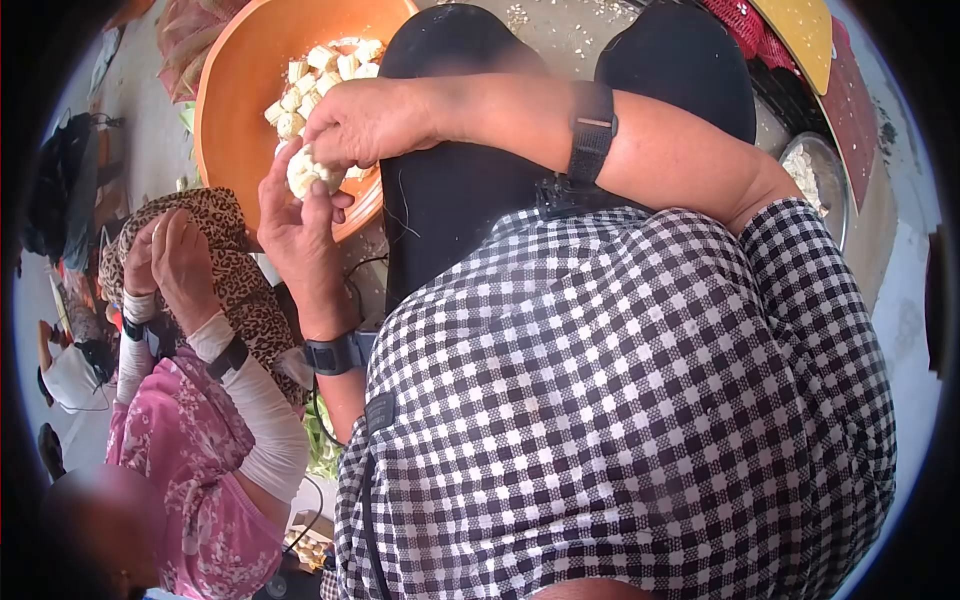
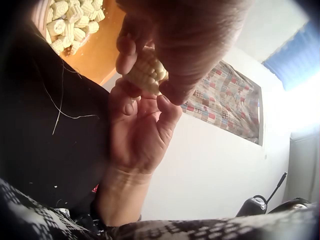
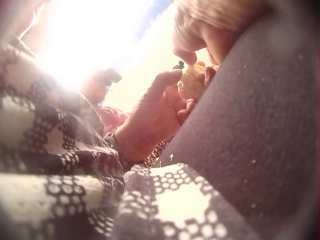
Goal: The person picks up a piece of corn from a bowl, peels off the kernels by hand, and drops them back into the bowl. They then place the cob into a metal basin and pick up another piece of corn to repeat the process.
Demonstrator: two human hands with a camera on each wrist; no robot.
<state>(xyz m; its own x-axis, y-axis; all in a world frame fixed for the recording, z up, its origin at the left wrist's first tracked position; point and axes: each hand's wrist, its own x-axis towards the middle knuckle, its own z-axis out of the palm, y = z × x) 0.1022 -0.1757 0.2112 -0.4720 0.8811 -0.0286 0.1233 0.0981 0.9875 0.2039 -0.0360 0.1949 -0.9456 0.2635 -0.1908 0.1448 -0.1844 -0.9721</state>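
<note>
Right there, both hands are on one pale chunk of corn cob [image 1: 302, 177]: the left hand [image 1: 300, 222] grips it between thumb and fingers, and the right hand [image 1: 372, 120] pinches it from above. Just beyond them, an orange basin [image 1: 222, 120] holds more cob pieces [image 1: 325, 58] (a person in a pink floral top [image 1: 185, 425] sits left of the hands).

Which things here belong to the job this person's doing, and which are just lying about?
Part of the job:
corn piece, held between the left hand and right hand
orange bowl
other corn pieces in that bowl

Seemingly just lying about:
red netting
yellow board
patchwork cloth in the background
</note>
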